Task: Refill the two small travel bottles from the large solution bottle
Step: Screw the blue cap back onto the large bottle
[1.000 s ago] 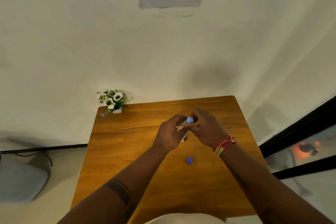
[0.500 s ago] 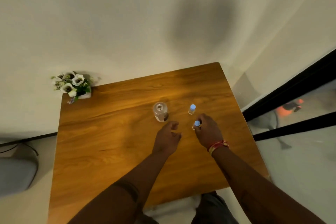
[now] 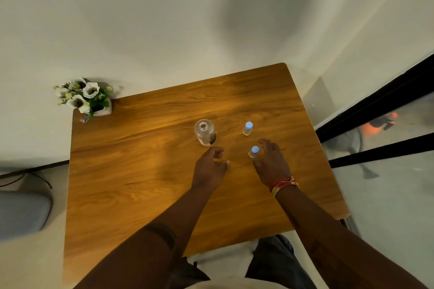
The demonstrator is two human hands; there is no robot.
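The large clear solution bottle (image 3: 204, 135) stands uncapped on the wooden table (image 3: 145, 171), its open neck facing up. Two small travel bottles with blue caps stand to its right: the far one (image 3: 247, 128) and the near one (image 3: 253, 152). My right hand (image 3: 271, 164) is spread just right of the near small bottle, fingers apart around it, not clearly gripping. Just below the large bottle, my left hand (image 3: 209, 169) hovers with loosely curled fingers and holds nothing.
A small white pot of artificial flowers (image 3: 85, 97) sits at the table's far left corner against the wall. A grey seat (image 3: 22, 213) is at the left. A black-framed glass panel (image 3: 385, 124) runs along the right.
A second ago both hands held a small bottle together, twisting its blue cap. Now that bottle stands on the table, my right hand has opened off it, and the camera has tilted downward.
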